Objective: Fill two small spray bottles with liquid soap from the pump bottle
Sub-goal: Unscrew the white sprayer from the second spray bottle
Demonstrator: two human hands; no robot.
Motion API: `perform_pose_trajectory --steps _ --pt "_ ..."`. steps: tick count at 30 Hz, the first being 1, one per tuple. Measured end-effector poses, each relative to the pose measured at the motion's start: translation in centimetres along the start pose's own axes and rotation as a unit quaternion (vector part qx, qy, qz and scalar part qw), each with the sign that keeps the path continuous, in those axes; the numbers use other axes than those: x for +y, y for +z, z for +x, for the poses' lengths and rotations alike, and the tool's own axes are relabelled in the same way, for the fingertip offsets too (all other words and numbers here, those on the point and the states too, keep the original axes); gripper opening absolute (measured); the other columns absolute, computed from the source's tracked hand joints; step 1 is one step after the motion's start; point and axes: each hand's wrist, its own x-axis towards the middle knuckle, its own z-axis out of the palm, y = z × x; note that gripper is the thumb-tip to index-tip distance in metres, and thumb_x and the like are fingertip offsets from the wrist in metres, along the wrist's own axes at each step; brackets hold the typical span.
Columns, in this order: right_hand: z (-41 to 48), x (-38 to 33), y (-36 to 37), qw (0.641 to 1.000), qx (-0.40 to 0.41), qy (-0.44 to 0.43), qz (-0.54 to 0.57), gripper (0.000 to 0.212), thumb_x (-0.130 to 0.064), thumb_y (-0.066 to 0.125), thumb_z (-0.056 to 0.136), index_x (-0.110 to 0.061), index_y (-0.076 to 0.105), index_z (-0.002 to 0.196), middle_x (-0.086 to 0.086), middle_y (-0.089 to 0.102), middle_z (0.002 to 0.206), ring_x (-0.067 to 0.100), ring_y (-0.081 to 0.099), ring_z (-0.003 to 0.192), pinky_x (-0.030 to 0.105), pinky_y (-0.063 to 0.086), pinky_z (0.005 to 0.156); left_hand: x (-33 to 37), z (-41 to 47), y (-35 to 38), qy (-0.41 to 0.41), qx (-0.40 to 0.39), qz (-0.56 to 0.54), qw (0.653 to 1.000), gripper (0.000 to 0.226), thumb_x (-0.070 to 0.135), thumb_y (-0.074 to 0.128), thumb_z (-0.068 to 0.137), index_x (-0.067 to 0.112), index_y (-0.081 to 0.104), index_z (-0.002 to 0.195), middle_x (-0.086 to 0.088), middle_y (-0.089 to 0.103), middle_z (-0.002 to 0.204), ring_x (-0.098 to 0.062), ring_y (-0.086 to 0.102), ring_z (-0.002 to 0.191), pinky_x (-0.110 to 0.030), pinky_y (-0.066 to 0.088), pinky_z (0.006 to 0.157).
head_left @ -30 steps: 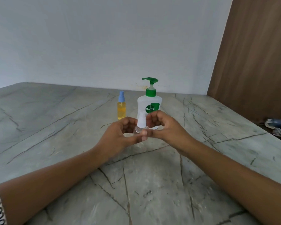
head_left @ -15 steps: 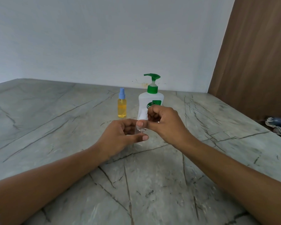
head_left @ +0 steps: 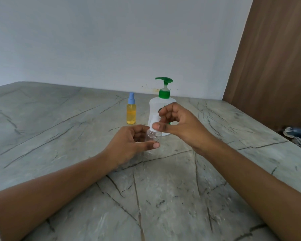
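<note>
The left hand (head_left: 129,145) grips the clear spray bottle (head_left: 150,144), fingers and thumb curled round its body. The bottle stands upright at table centre and looks empty. The right hand (head_left: 179,124) pinches the white spray cap (head_left: 154,121) between thumb and fingers at the bottle's neck; whether the cap is threaded on cannot be told. From the clear bottle, the Dettol pump bottle (head_left: 155,107) stands at 12 o'clock, just behind the right hand, its green pump head (head_left: 164,80) raised. The blue-capped spray bottle (head_left: 131,112), holding yellow liquid, stands at 11 o'clock, apart from both. All rest on the grey marble table (head_left: 59,136). A crumpled cloth (head_left: 299,138) lies at 3 o'clock.
</note>
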Motion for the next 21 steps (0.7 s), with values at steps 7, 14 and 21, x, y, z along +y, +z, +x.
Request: perform_pose_trajectory --steps 7,14,21 --pt "-0.1 0.3 0.6 0.999 0.028 0.016 0.01 0.053 -0.027 0.083 0.066 -0.027 0.056 0.111 -0.001 0.069 0.092 0.004 0.063 0.084 0.019 0.05 0.074 0.0 0.0 -0.1 -0.003 0.002 0.014 1.0 0.047 0.03 0.078 0.058 0.019 0.066 0.102 0.002 0.073 0.092 -0.013 0.068 0.087 -0.021 0.053 0.08" --pt "-0.2 0.7 1.0 0.998 -0.031 0.027 0.051 0.069 -0.034 0.082 0.056 -0.03 0.053 0.118 -0.002 0.07 0.108 0.013 0.063 0.106 0.035 0.049 0.095 -0.1 0.0 -0.2 0.012 0.006 0.033 0.999 0.036 0.021 0.078 0.066 0.026 0.066 0.099 0.007 0.073 0.09 -0.011 0.068 0.084 -0.017 0.052 0.077" --pt "0.3 0.9 0.0 0.999 0.004 0.003 0.036 0.024 -0.009 0.079 0.072 -0.016 0.068 0.092 -0.002 0.071 0.091 0.01 0.066 0.087 0.025 0.052 0.083 0.0 0.1 -0.1 0.004 -0.014 0.005 1.0 0.039 0.022 0.077 0.061 0.021 0.066 0.098 0.004 0.073 0.092 -0.013 0.069 0.086 -0.019 0.052 0.077"
